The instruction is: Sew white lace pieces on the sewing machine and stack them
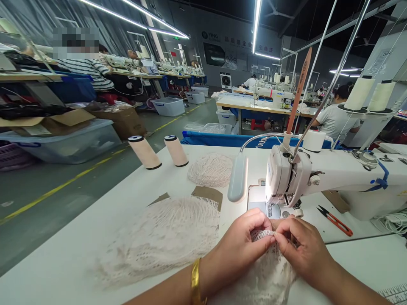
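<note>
Tabletop (130,192), white — pinched lace (269,273), thread cones (176,151), grey floor (47,216), yellow line (63,185)

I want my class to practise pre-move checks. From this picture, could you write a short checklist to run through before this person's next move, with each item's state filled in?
1. Lace held by both hands: ok, pinched between left hand and right hand.
2. Work area lit: ok, bright light falls beneath the head of the sewing machine.
3. Snips apart from the hands: ok, lying to the right of them.
4. Needle threaded: cannot tell, too small to make out.
5. Large lace pile separate from the held lace: cannot tell, the left arm hides part of it.
</note>
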A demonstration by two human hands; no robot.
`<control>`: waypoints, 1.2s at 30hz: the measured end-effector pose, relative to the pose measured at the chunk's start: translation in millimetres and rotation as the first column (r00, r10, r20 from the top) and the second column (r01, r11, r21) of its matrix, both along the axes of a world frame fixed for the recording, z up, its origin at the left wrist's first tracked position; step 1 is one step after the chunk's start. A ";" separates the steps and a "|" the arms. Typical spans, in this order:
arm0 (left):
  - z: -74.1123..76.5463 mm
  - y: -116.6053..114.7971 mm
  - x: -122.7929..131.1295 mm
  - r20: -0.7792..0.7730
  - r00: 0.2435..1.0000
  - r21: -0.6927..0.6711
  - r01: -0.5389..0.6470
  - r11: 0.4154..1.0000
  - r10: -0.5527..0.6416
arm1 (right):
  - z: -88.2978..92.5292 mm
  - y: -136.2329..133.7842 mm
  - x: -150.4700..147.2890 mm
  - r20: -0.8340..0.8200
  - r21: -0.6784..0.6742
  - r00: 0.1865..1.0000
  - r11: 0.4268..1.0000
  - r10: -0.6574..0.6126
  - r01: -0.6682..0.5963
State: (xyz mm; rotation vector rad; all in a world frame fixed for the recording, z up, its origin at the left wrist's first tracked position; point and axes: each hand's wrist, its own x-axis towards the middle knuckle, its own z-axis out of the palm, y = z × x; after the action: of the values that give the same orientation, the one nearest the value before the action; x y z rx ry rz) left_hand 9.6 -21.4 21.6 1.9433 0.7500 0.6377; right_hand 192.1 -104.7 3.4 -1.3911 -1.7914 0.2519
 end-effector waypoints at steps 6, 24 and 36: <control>34.4 -16.0 -14.7 -0.034 0.985 -0.201 0.156 0.967 -0.167 | 15.5 -21.1 -5.0 -0.086 -0.110 0.996 0.994 0.014 -0.024; -24.1 -3.3 3.4 -0.227 0.972 0.786 0.143 0.602 0.065 | -10.1 27.7 3.8 0.236 -0.208 0.961 0.959 -0.143 0.193; -32.6 1.8 -1.0 -0.166 0.986 0.783 0.120 0.610 0.019 | -14.5 7.2 14.0 0.346 -0.045 0.937 0.998 0.049 -0.036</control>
State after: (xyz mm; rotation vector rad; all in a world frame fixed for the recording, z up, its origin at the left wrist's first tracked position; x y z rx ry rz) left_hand 8.6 -19.6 -11.0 2.8638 0.5263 0.8864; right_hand 206.2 -97.6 -11.0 -1.4957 -2.1157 0.0632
